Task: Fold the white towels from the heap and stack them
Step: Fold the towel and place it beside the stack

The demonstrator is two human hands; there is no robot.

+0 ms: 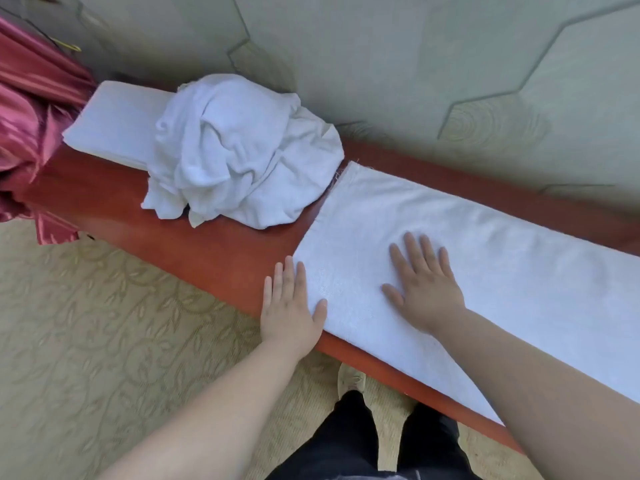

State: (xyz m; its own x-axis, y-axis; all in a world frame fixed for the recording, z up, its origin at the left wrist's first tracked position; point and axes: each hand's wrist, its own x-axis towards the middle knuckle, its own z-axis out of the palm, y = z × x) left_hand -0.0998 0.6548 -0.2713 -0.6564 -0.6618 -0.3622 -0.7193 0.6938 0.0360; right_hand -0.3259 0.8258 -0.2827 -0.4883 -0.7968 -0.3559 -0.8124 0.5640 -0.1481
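Note:
A long white towel [485,258] lies spread flat along the red-brown bench [207,251], reaching to the right edge of the view. My right hand [424,285] presses flat on it with straight, spread fingers. My left hand [289,303] lies flat at the towel's near left corner, its thumb on the cloth and its fingers on the bench top. A crumpled heap of white towels [239,150] sits further left on the bench. Behind the heap, a folded white towel stack [117,123] lies partly covered by it.
A shiny red curtain [31,126] hangs at the bench's left end. A pale green patterned wall [415,64] runs close behind the bench. Beige patterned carpet [104,323] covers the floor in front, where my dark trousers and a light shoe [351,377] show.

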